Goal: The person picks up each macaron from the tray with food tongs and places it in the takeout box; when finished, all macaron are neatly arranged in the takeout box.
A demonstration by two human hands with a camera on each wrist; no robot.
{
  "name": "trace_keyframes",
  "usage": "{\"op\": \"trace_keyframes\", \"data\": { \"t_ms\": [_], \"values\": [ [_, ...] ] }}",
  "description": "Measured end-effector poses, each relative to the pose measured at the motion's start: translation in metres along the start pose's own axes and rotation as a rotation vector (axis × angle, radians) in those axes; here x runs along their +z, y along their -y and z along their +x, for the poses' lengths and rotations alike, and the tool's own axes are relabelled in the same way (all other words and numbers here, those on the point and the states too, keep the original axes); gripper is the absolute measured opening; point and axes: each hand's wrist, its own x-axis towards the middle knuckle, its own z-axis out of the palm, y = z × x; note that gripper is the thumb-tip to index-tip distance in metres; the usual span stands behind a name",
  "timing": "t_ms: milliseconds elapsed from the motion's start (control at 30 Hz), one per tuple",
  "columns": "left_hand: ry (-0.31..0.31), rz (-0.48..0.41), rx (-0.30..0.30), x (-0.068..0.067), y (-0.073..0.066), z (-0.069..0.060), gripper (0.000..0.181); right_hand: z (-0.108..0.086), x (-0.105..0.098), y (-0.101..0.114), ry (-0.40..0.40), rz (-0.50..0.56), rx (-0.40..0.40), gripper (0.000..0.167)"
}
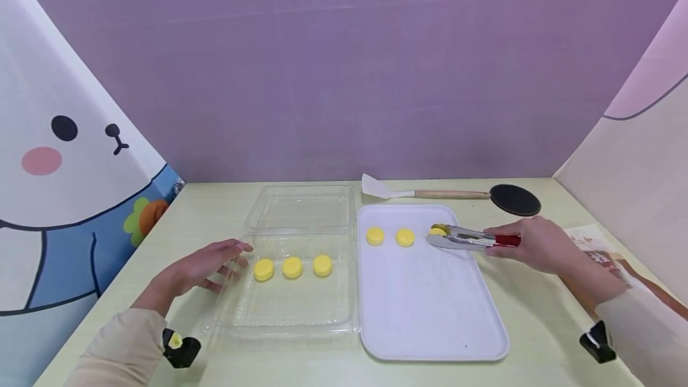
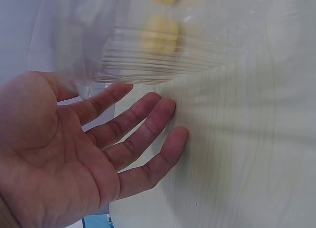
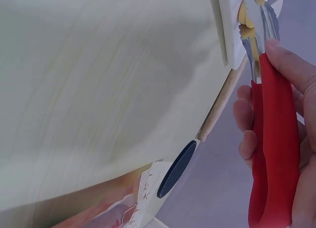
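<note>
My right hand [image 1: 543, 243] grips red-handled metal tongs [image 1: 464, 236]; their tips are around a yellow macaron [image 1: 438, 232] on the white tray [image 1: 430, 315]. In the right wrist view, the fingers and thumb wrap the red handles [image 3: 276, 139]. Two more macarons lie in a row on the tray, one at the far left [image 1: 375, 236] and one in the middle [image 1: 405, 237]. My left hand [image 1: 204, 264] is at the left edge of a clear plastic container [image 1: 301, 309], its fingers loosely spread; whether they touch it I cannot tell. Three macarons [image 1: 292, 267] sit in the container.
Behind the container's base lies its open lid [image 1: 301, 208]. A white-bladed spatula [image 1: 378, 187] with a wooden handle lies along the back, beside a black round piece [image 1: 515, 199]. A printed packet [image 1: 602, 249] is by the right forearm. A purple backdrop [image 1: 344, 76] stands behind the table.
</note>
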Motion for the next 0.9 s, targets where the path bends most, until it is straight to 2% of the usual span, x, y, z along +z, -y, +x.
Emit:
{"op": "trace_keyframes", "data": {
  "t_ms": [333, 667, 900],
  "values": [
    [-0.002, 0.002, 0.0, 0.0, 0.0, 0.001, 0.059, -0.003, -0.002, 0.003, -0.012, 0.011, 0.005, 0.043],
    [-0.003, 0.003, -0.006, 0.0, 0.002, 0.003, 0.059, -0.004, -0.003, 0.004, -0.069, 0.087, 0.03, 0.043],
    [-0.001, -0.002, -0.002, 0.0, 0.001, 0.002, 0.058, -0.002, -0.02, 0.017, -0.068, 0.097, 0.027, 0.046]
  ]
}}
